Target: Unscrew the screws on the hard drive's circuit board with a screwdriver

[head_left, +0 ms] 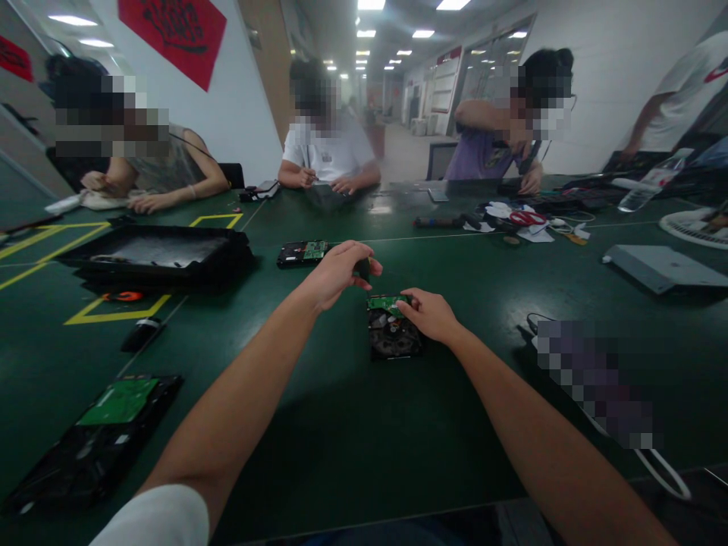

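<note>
A hard drive (392,337) lies flat on the green table, its green circuit board facing up at the far end. My right hand (429,315) grips the drive's right edge, with the thumb on the board. Over the far left corner of the drive is my left hand (344,273), its fingers curled around a short dark handle (362,268), seemingly a screwdriver; its tip is too small to make out. A second hard drive (301,254) rests just beyond my left wrist. Another one (96,440), larger in view, lies at the near left.
A stack of black trays (153,254) stands at the left, near yellow tape marks. To the right are a blurred purple item (594,383), a grey metal box (665,268), a plastic bottle (654,182) and cluttered small parts (523,216). Several people sit or stand across the table.
</note>
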